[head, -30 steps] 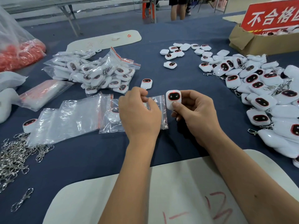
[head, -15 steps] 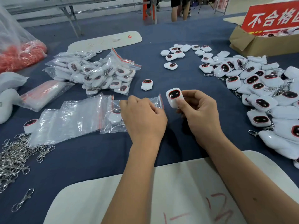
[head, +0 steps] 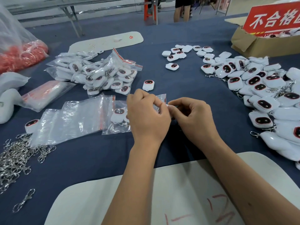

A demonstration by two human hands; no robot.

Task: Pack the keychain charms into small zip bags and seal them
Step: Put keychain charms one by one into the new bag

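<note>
My left hand pinches the mouth of a small clear zip bag lying on the blue cloth; white charms with dark red-rimmed faces show inside it. My right hand curls round a white charm at the bag's mouth; only a sliver of it shows between the fingers. A single loose charm lies just beyond the hands. A large pile of loose charms spreads on the right.
Empty zip bags lie left of the hands, filled bags behind them. Metal clasps heap at the near left. A cardboard box with a red sign sits far right. White foam boards lie near and far.
My right hand has brought the charm down and left to the bag's mouth, so its face is now hidden. My left hand has shifted slightly, still on the bag.
</note>
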